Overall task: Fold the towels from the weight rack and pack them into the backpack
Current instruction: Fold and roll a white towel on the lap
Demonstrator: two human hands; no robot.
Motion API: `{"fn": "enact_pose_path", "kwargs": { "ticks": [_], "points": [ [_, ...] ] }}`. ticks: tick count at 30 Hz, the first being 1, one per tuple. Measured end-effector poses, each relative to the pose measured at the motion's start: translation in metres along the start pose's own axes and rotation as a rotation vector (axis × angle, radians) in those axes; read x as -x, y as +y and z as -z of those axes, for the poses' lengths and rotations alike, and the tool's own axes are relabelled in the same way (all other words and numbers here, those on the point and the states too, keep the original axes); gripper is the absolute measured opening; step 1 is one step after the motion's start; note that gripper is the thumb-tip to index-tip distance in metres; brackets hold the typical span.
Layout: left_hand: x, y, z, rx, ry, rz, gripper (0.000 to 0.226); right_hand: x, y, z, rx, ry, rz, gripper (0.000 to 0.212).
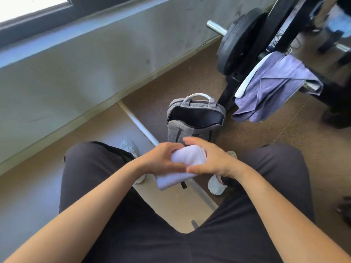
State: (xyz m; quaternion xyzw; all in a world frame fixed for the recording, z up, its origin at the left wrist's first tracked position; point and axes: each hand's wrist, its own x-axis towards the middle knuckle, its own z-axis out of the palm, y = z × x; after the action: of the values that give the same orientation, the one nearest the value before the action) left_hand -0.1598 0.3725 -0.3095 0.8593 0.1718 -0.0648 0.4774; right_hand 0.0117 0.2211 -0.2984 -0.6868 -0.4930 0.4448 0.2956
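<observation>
Daylight enters from the blown-out window [32, 6] at top left. Soft shadows throughout. Wide-angle bending at the edges; the top right corner is blurred.

The person wears loose dark charcoal trousers [91, 183] of plain matte cloth, their two legs filling the view on either side of the grip and below it. Both arms are bare from the left hand [163, 158] and the right hand [212, 161] back to the lower edge of the view. On the feet are pale grey-white mesh trainers: the left shoe [130, 148] shows up and left of the grip, and the right shoe [217, 186], thick-soled, just below and right of it.
</observation>
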Motion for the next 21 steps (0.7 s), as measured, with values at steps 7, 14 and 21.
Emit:
{"fn": "enact_pose_path", "kwargs": {
  "ticks": [7,14,21],
  "points": [
    [-0.002,-0.003,0.005,-0.227,0.061,0.058,0.067,0.002,0.008,0.01,0.093,0.045,-0.054,0.045],
    [-0.031,-0.017,0.02,-0.262,0.034,-0.027,0.054,-0.012,0.016,0.04,0.303,0.057,-0.165,0.043],
    [-0.094,-0.014,0.038,-0.288,0.184,-0.201,0.054,-0.06,0.017,0.072,0.476,0.026,-0.072,0.047]
  ]
}}
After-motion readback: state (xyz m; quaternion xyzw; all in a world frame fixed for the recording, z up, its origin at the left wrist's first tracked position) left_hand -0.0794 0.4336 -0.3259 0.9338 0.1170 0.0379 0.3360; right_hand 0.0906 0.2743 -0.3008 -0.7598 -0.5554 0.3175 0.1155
